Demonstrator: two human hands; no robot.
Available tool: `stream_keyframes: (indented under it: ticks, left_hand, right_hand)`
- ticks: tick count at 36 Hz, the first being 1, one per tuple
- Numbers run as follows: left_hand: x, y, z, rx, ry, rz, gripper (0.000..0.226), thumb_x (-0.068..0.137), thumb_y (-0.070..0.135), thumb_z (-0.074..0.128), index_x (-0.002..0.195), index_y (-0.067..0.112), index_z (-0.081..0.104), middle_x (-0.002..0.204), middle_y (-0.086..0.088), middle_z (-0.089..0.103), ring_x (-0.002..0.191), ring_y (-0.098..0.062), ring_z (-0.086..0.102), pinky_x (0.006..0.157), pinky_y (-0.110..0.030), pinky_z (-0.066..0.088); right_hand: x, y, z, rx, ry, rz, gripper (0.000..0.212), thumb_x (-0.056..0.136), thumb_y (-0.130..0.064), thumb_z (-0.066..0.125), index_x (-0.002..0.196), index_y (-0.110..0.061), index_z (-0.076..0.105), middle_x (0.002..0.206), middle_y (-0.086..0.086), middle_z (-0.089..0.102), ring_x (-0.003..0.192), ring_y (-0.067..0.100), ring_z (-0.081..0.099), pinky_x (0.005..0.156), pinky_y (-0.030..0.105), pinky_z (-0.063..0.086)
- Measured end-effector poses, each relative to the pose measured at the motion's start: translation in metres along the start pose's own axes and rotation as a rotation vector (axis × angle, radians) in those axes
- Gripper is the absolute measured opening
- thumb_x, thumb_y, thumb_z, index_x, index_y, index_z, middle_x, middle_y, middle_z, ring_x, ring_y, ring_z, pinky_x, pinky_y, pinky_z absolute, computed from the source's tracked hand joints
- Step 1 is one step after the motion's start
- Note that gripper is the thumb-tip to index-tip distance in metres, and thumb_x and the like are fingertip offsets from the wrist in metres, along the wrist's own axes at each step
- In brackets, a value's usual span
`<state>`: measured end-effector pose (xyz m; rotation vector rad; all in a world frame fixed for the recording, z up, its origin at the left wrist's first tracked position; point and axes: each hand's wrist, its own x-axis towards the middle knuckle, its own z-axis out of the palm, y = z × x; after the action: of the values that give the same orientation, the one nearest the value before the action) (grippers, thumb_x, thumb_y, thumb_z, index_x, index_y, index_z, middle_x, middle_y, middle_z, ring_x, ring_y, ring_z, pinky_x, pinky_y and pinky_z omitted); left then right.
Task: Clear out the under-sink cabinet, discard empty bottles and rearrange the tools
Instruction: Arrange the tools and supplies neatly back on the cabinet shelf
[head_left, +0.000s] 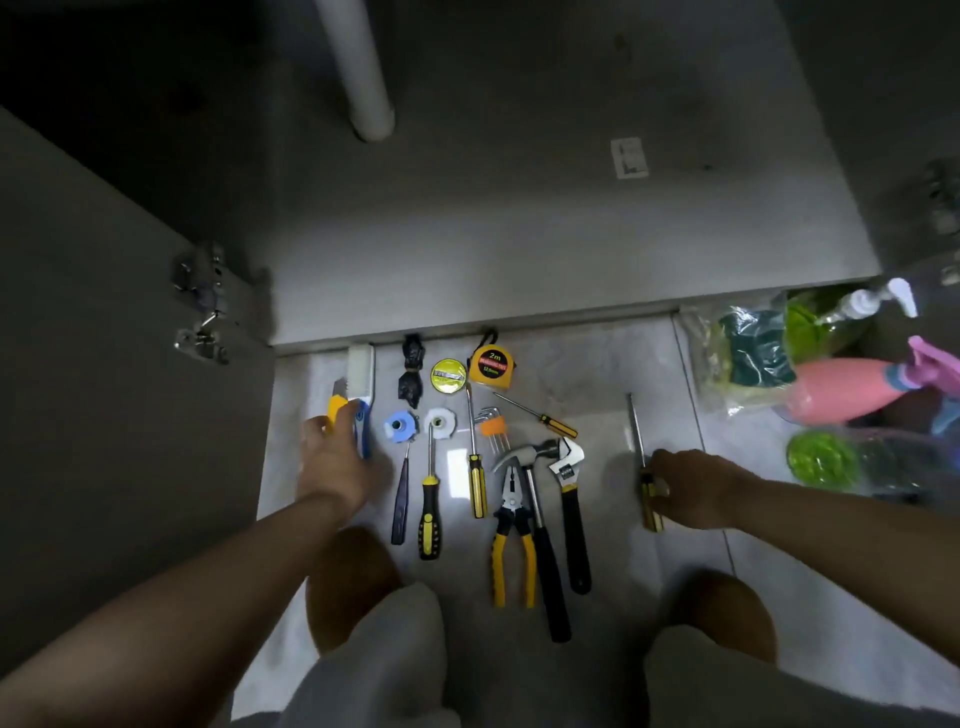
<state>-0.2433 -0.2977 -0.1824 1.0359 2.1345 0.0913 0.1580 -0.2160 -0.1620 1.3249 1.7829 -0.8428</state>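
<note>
The open under-sink cabinet (545, 249) faces the tiled floor (597, 374), where the hammer (545, 561), pliers (511, 525) and tape measure (492, 366) lie in rows. The left hand (332, 462) curls round a yellow utility knife (336, 408). The right hand (691, 486) pinches a screwdriver (636, 436) lying apart, right of the rows.

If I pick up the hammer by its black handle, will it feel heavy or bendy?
Probably stiff, not bendy: the hammer has a metal shaft. Likely top-heavy, since its steel head sits far from the grip. The black handle looks rubbery, so it shouldn't slip much.
</note>
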Motion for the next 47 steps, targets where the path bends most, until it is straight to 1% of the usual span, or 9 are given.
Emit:
stream_keyframes:
  ticks: [5,9,15,21,26,32,37,42,47]
  left_hand:
    - [0.005,0.010,0.013,0.091,0.239,0.206,0.053,0.085,0.026,0.070,0.135,0.025,0.054,0.136,-0.010,0.045,0.126,-0.034,0.044,0.104,-0.046,0.045]
    - [0.012,0.014,0.022,0.123,0.199,0.328,0.048,0.081,0.029,0.074,0.126,0.028,0.059,0.120,0.000,0.050,0.120,-0.025,0.043,0.092,-0.037,0.044]
    - [0.024,0.010,0.032,-0.039,0.156,0.335,0.039,0.087,0.015,0.074,0.125,0.020,0.067,0.120,-0.002,0.060,0.119,-0.023,0.052,0.095,-0.023,0.041]
    - [0.026,-0.001,0.028,-0.093,0.076,0.261,0.037,0.082,0.017,0.078,0.118,0.023,0.070,0.111,-0.001,0.066,0.105,-0.022,0.063,0.097,-0.036,0.051]
    - [0.023,-0.006,0.025,-0.151,0.101,0.262,0.030,0.081,0.016,0.080,0.109,0.021,0.073,0.106,0.000,0.067,0.100,-0.022,0.065,0.094,-0.039,0.053]
    - [0.016,-0.005,0.024,-0.215,0.166,0.253,0.028,0.078,0.020,0.082,0.103,0.023,0.071,0.105,0.003,0.059,0.101,-0.016,0.059,0.091,-0.032,0.051]
    - [0.008,0.005,0.024,-0.424,0.163,0.215,0.029,0.078,0.024,0.086,0.099,0.024,0.067,0.094,0.008,0.070,0.090,-0.014,0.069,0.082,-0.031,0.055]
    - [0.000,0.020,0.030,-0.424,0.125,0.350,0.034,0.080,0.018,0.081,0.109,0.025,0.064,0.101,0.005,0.070,0.092,-0.013,0.069,0.082,-0.037,0.058]
    - [-0.001,0.045,0.043,-0.378,0.010,0.438,0.042,0.077,0.024,0.081,0.113,0.033,0.062,0.106,0.015,0.062,0.095,0.004,0.063,0.075,-0.009,0.045]
  right_hand:
    - [-0.013,-0.036,-0.056,-0.092,-0.023,-0.242,0.034,0.098,-0.042,0.056,0.128,-0.026,0.055,0.118,-0.004,0.063,0.109,0.017,0.061,0.088,0.027,0.048]
    - [0.006,-0.080,-0.081,-0.064,-0.011,-0.372,0.024,0.099,-0.035,0.056,0.117,-0.020,0.061,0.106,-0.003,0.062,0.101,0.018,0.061,0.085,0.028,0.049]
    - [0.052,-0.156,-0.071,0.089,0.184,-0.517,0.028,0.093,-0.020,0.062,0.120,-0.013,0.060,0.108,0.004,0.062,0.103,0.027,0.062,0.081,0.031,0.048]
    - [0.069,-0.203,-0.045,0.199,0.300,-0.471,0.054,0.092,-0.016,0.062,0.142,-0.018,0.044,0.143,0.014,0.036,0.105,0.036,0.058,0.084,0.040,0.053]
    - [0.075,-0.215,-0.031,0.209,0.403,-0.455,0.037,0.094,-0.012,0.059,0.131,-0.015,0.052,0.141,0.012,0.040,0.101,0.035,0.061,0.077,0.033,0.047]
    - [0.072,-0.210,-0.028,0.214,0.487,-0.399,0.015,0.092,-0.007,0.056,0.106,-0.012,0.058,0.111,0.013,0.063,0.098,0.033,0.063,0.076,0.036,0.051]
    - [0.063,-0.187,-0.038,0.300,0.480,-0.403,0.017,0.091,-0.017,0.058,0.108,-0.013,0.060,0.101,0.011,0.066,0.091,0.032,0.064,0.074,0.037,0.054]
    - [0.047,-0.130,-0.070,0.450,0.429,-0.330,0.007,0.084,-0.013,0.067,0.090,-0.012,0.066,0.083,0.005,0.069,0.081,0.024,0.068,0.072,0.036,0.057]
    - [0.032,-0.053,-0.096,0.520,0.426,-0.162,0.009,0.085,-0.015,0.072,0.083,-0.011,0.064,0.076,0.005,0.071,0.066,0.019,0.072,0.060,0.032,0.058]
